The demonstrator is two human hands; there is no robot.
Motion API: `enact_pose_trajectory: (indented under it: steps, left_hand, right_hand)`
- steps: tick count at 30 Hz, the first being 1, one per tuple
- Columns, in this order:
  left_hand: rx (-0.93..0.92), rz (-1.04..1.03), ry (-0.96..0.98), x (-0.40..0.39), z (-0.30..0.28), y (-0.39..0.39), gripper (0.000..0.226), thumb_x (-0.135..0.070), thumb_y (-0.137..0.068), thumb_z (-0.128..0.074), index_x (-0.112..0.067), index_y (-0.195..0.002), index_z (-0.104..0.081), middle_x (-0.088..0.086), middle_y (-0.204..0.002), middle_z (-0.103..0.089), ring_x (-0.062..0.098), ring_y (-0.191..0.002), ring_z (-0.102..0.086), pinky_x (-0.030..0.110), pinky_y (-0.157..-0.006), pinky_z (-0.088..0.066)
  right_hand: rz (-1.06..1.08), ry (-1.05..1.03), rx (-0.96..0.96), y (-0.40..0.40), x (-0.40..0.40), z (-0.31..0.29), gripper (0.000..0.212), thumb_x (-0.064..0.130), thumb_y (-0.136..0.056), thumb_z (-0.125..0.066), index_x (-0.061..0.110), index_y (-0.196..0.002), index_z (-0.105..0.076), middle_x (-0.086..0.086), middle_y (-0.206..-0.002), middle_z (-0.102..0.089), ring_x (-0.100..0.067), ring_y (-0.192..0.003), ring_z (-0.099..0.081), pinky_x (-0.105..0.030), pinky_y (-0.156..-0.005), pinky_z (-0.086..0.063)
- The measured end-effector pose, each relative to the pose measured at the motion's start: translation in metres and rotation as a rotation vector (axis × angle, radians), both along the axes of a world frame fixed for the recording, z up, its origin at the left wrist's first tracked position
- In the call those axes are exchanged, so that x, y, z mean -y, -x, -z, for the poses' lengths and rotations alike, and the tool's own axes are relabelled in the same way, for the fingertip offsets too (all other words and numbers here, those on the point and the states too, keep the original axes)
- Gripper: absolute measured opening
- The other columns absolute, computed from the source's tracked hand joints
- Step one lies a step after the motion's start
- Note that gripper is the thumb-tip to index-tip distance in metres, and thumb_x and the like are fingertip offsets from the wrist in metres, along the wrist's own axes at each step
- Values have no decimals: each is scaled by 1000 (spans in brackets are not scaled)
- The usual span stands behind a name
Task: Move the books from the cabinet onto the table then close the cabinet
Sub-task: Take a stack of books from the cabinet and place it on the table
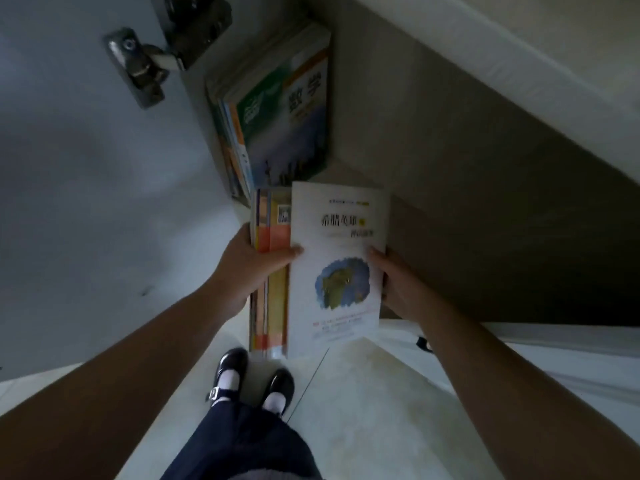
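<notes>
I watched both hands carrying a stack of books point(277, 271) out of the cabinet. Left hand point(242, 268) gripped the stack's left edge, thumb curled over onto the top cover; right hand point(401, 285) gripped the right edge w/ thumb on top, fingers under & out of sight. Top item was a white book point(337, 258), sitting skewed to the right of the orange-spined ones beneath it, so it overhung that side.

More books stayed in the cabinet: a second pile point(277, 112) w/ a green-and-white cover on top, farther in, against the left wall by the open door point(86, 185) and its hinge point(138, 65). The table wasn't in view, so I couldn't tell where the drop-off was.

Risks as I judged them:
- Stack wasn't squared. White book could slide off the near or right edge if the carry tilted, since only the thumbs pinned it.
- Lower thin books on the left were clamped by one hand only; loosen that & they'd fan out & drop toward the shoes point(256, 375) right below.
- Door hung just left of the path; a swing left could clip it.
- Closing the door early would leave the far pile inside = task incomplete.
</notes>
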State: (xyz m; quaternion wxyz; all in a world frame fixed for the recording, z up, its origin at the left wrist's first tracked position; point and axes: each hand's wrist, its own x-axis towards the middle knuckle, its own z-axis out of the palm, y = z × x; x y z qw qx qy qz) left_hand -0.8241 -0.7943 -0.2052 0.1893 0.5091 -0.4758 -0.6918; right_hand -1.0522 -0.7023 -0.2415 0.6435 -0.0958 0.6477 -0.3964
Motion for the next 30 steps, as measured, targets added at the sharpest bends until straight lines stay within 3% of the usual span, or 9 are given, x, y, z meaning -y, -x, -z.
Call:
enact_pose_trajectory:
  steps: [3,6,12,15,18,23,27,30]
  left_hand:
    - [-1,47,-102,-20,-12,-27,39,-12,-73,-75,-19,-110,-64,6,-100,-74,23,-92,-72,43,-82,-56]
    - [-24,57,-228,-53,-19,-54,42,-17,-72,-75,-22,-111,-64,6,-103,-74,26,-94,-71,40,-77,-58]
    - [-23,-137,-372,-108,-27,-106,31,-29,-78,-65,-27,-109,-62,4,-99,-75,26,-88,-73,39,-67,-59]
    - [-54,-191,-350,-128,-40,-124,25,-30,-83,-61,-26,-107,-62,5,-98,-75,29,-89,-72,39,-67,-60]
    - [-67,-230,-298,-143,-63,-154,25,-29,-83,-62,-25,-108,-62,7,-102,-75,28,-89,-72,39,-68,-60]
    - [-71,-359,-246,-163,-83,-201,20,-26,-84,-65,-23,-103,-59,0,-85,-77,24,-79,-74,32,-58,-59]
    - [-111,-401,-215,-193,-103,-264,36,-27,-81,-67,-22,-114,-53,5,-95,-74,26,-84,-73,36,-64,-59]
    - [-98,-472,-186,-218,-113,-312,48,-34,-75,-70,-21,-117,-51,8,-99,-72,26,-86,-73,40,-67,-59]
  right_hand:
    - [-44,-78,154,-13,-36,-4,64,48,-69,-73,31,-128,-57,0,-131,-62,-24,-122,-57,-51,-107,-41]
    - [-40,-79,228,-40,-68,-8,47,36,-77,-67,24,-123,-61,-2,-125,-66,-22,-116,-61,-46,-105,-44]
    - [-190,-109,99,-85,-99,-38,60,42,-71,-73,22,-125,-55,-4,-117,-70,-26,-108,-66,-47,-93,-52]
    - [-206,-83,26,-107,-101,-56,35,30,-85,-64,23,-118,-56,-1,-107,-71,-22,-97,-69,-38,-79,-58]
    - [-247,-40,-56,-140,-100,-81,36,29,-85,-65,22,-119,-54,2,-102,-69,-16,-90,-69,-31,-68,-58]
    - [-349,-28,-162,-186,-97,-105,52,40,-78,-71,17,-123,-55,-4,-108,-68,-21,-93,-68,-37,-76,-56]
    - [-452,37,-160,-243,-103,-123,21,34,-82,-68,27,-102,-62,1,-98,-71,-19,-88,-70,-35,-73,-56]
    - [-532,84,-117,-291,-110,-134,20,32,-83,-67,27,-102,-60,0,-100,-71,-19,-87,-70,-33,-69,-57]
